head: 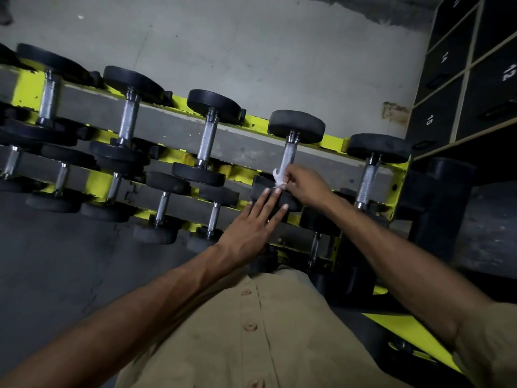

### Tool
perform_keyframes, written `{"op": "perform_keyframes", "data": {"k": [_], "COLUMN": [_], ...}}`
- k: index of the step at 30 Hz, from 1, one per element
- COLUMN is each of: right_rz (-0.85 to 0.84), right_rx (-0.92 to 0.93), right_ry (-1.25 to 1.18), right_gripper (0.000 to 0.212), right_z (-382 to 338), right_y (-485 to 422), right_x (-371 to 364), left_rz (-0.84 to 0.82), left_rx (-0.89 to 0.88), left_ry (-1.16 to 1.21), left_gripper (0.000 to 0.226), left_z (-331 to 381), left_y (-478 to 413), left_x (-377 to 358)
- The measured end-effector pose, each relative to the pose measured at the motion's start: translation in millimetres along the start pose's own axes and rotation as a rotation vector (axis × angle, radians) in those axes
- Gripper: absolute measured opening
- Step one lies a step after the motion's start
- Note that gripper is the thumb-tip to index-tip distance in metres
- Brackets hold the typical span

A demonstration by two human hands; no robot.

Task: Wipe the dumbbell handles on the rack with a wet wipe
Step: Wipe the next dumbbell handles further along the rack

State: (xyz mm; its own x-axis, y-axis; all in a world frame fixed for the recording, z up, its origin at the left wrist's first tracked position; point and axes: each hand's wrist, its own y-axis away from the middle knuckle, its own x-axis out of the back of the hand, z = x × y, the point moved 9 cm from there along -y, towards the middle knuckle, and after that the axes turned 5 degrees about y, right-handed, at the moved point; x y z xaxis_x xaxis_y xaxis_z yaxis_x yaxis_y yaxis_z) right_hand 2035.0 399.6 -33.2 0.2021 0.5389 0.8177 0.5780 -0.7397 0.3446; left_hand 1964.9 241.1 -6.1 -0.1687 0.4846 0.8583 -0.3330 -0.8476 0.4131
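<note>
**Dumbbell rack, wiping in progress: one head view**

Head view, hands:
- Right hand [306, 186]: arm reaches in from the lower right, wrist bent toward the rack. Fingers curled, pinching a crumpled white wet wipe [277, 178] against the near end of a dumbbell handle [289, 155].
- Left hand [251, 226]: forearm comes in from the lower left, palm down. Fingers straight and slightly spread, gripping nothing. The fingertips lie on the near black weight head [261, 189] of the same dumbbell, just beside the wipe.

Head view, holders and contents:
- Rack [331, 142]: yellow frame, paint chipped, with grey rails running diagonally across the frame.
  - Upper tier: five dumbbells side by side, black round heads and knurled metal handles. The one being wiped is fourth from the left. The fifth dumbbell [366, 180] sits just to its right at the rack's end.
  - Lower tier: a row of smaller dumbbells [161, 205] of the same type, partly hidden by the left arm.
- Black numbered compartments [436, 119] at upper right, marked 12, 14 and 15. The fronts are dark, so their contents cannot be told.

Head view, other:
- Tan buttoned shirt [251, 331] fills the lower centre.
- Grey concrete surface [251, 46] lies beyond the rack.
</note>
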Motion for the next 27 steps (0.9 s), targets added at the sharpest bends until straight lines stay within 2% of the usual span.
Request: {"op": "perform_keyframes", "data": {"k": [2, 4, 7, 9, 16, 20, 22, 25, 27], "right_rz": [-0.008, 0.003, -0.018, -0.06, -0.189, 0.014, 0.129, 0.321, 0.517], "right_rx": [-0.247, -0.399, -0.455, -0.499, -0.647, -0.697, -0.721, -0.763, -0.753], "right_ry": [-0.27, -0.408, -0.457, -0.537, -1.255, -1.682, -1.73, -1.646, -1.413], "right_gripper": [0.019, 0.018, 0.018, 0.026, 0.036, 0.035, 0.035, 0.031, 0.023], "right_z": [29, 48, 53, 50, 41, 40, 42, 43, 54], "right_y": [1, 1, -4, -9, -26, -52, -62, -59, -49], "right_x": [-14, -24, -36, -43, -51, -39, -27, -17, -15], "left_rz": [-0.004, 0.001, 0.015, 0.009, -0.017, -0.03, -0.024, -0.04, -0.039], "left_rx": [0.0, -0.006, -0.015, -0.012, -0.006, -0.015, -0.026, -0.041, -0.046], "left_ry": [0.003, -0.001, -0.011, -0.011, -0.011, -0.014, -0.017, -0.011, -0.007], "left_gripper": [0.098, 0.102, 0.108, 0.11, 0.103, 0.101, 0.104, 0.108, 0.105], "left_z": [0, -1, -3, -4, -3, -3, -4, -6, -6], "left_y": [0, 0, -1, -1, 1, 1, 0, 0, 1], "left_x": [-2, -5, -6, -5, -1, 0, 0, -1, 1]}}
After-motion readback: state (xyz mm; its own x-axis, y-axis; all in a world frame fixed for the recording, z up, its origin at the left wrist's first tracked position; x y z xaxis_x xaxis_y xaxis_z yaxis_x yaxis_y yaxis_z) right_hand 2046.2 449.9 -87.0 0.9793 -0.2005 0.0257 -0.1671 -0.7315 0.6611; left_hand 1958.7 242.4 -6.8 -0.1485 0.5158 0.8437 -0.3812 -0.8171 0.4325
